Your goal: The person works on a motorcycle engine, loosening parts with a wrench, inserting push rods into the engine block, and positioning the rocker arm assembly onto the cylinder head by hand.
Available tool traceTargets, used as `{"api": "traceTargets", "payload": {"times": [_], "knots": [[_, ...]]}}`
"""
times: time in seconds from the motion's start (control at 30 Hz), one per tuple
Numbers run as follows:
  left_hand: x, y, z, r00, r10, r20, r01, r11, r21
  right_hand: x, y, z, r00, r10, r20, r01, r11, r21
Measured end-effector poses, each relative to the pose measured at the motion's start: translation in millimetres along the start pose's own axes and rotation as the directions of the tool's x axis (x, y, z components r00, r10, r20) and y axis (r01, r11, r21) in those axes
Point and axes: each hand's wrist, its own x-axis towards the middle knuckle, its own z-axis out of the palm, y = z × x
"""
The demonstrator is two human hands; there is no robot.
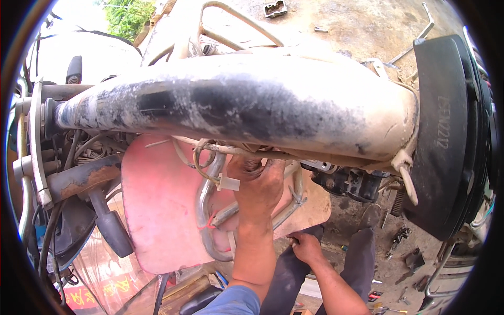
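My left hand (254,181) reaches up beneath the long, scuffed black-and-tan motorcycle frame tube (220,105), its fingertips hidden there. Beside it hang a thin cable with a white connector (229,183) and bent metal tubes (205,205), over a faded pink panel (152,199). My right hand (307,247) is low by my trousered leg, below the panel, fingers curled; what they hold, if anything, is too small to make out. A dark engine part (346,184) sits right of my left hand.
A black mudguard (441,136) stands at the right. Forks and cables (84,178) crowd the left. Scattered parts (401,233) and tools lie on the dirty ground (352,21). A white tank-like surface (100,52) is at the upper left.
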Motion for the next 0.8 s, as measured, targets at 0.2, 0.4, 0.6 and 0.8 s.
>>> {"api": "traceTargets", "payload": {"times": [0.2, 0.4, 0.6, 0.8], "knots": [[-0.1, 8.0, 1.7, 0.998, 0.002, 0.060, -0.008, 0.994, 0.113, -0.6, 0.4, -0.1, 1.000, 0.011, 0.003, -0.011, 1.000, 0.015], [2.8, 7.0, -1.9, 0.996, 0.045, 0.072, -0.058, 0.981, 0.183, -1.9, 4.4, 1.9, 1.000, 0.005, -0.008, -0.005, 1.000, 0.001], [-0.4, 6.1, 0.1, 0.997, 0.039, 0.069, -0.050, 0.986, 0.162, -0.9, 2.1, 1.9, 1.000, 0.004, 0.001, -0.004, 1.000, -0.008], [-1.2, 12.2, 0.8, 1.000, -0.006, 0.024, 0.000, 0.973, 0.230, -0.2, 5.9, 3.5, 1.000, -0.011, -0.013, 0.011, 1.000, 0.002]]}}
